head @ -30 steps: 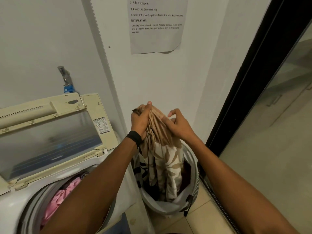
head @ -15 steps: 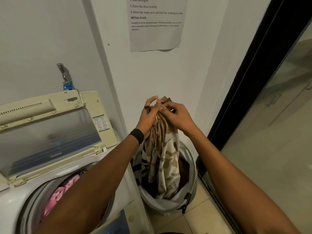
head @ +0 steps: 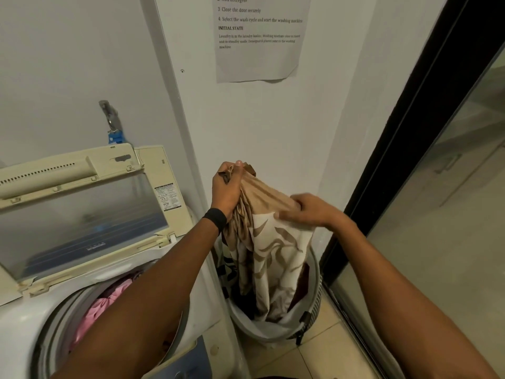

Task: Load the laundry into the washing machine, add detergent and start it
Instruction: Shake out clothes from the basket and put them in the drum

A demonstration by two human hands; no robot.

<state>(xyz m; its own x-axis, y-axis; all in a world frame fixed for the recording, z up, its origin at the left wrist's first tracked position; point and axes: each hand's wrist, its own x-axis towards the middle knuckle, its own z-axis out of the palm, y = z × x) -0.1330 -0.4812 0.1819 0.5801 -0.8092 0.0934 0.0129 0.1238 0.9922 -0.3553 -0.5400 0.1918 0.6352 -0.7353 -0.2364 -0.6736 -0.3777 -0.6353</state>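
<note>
The left hand (head: 227,188) is clenched round the bunched top of a beige, leaf-patterned cloth (head: 273,255). The right hand (head: 310,212), blurred, grips a fold just lower. Held by 2 hands, the cloth hangs into the round grey laundry basket (head: 263,330). Beside the basket, the white top-loading washing machine (head: 16,324) has its lid (head: 82,214) raised, and a pink garment (head: 95,310) lies in the drum. The left forearm crosses over the drum's opening.
</note>
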